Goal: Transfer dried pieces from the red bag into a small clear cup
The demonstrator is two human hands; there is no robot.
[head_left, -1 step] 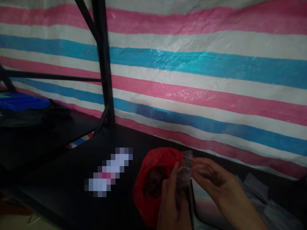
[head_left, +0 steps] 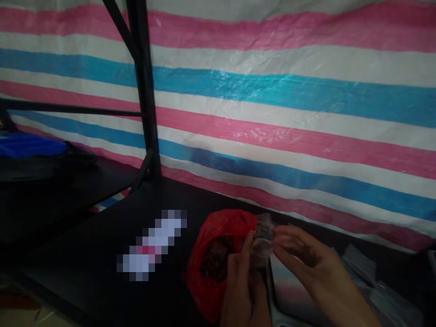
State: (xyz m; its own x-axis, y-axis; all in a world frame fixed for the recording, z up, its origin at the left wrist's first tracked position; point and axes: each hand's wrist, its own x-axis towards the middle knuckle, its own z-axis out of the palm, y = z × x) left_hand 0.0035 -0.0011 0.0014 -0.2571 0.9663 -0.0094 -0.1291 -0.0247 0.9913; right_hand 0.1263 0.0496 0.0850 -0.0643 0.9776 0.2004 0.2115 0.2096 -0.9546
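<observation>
Hardly anything shifted: both hands stayed low centre of frame, left hand [head_left: 243, 281] and right hand [head_left: 306, 261] pinching the small clear bag [head_left: 262, 238] beside the red bag [head_left: 214, 259] on the dark surface [head_left: 102, 236].

Left hand [head_left: 243, 286] and right hand [head_left: 308, 263] close together, fingertips pinched.

To your left, the black table [head_left: 102, 227] lay open up to the blurred label patch [head_left: 151, 245]. The red bag [head_left: 211, 254] stood just beside your left hand [head_left: 243, 290] and blocked that side. Behind, the striped tarp [head_left: 289, 113] closed the way. The black post [head_left: 145, 91] stood at the far left corner.
</observation>
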